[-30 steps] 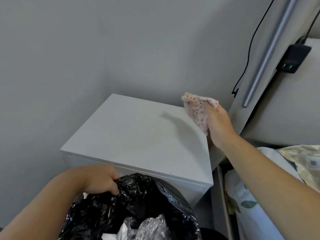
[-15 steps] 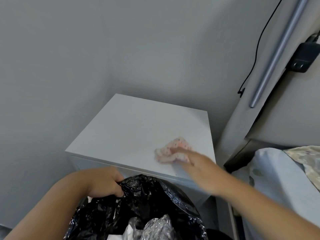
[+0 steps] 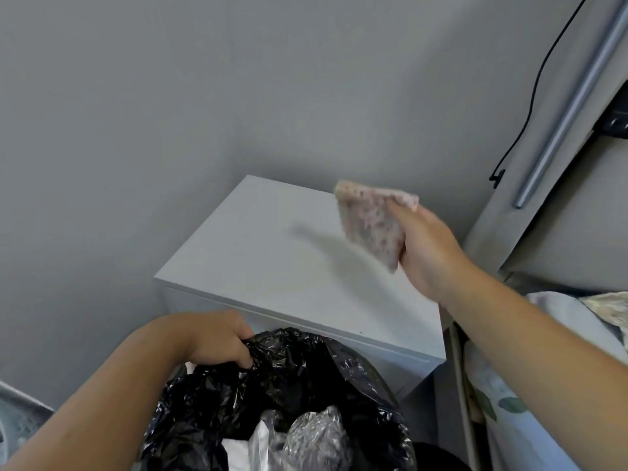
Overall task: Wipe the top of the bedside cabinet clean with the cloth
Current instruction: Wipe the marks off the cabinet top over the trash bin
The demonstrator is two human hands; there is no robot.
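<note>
The white bedside cabinet [image 3: 272, 253] stands in the wall corner, its flat top bare. My right hand [image 3: 428, 253] is raised above the cabinet's right back part and grips a pink speckled cloth [image 3: 372, 222], which hangs in the air clear of the surface and casts a shadow on the top. My left hand [image 3: 221, 338] is closed on the rim of a black bin bag [image 3: 306, 368] held just in front of the cabinet's front edge.
The bag holds crumpled white and silvery rubbish [image 3: 312, 436]. A bed with pale patterned bedding [image 3: 560, 368] lies on the right. A black cable [image 3: 530, 107] and a metal bar [image 3: 571, 103] run down the headboard panel at the upper right. Grey walls close the left and back.
Half a second ago my right hand pressed the cloth on the cabinet's front right part; now it has lifted the cloth up and back into the air. My left hand stays on the bag.
</note>
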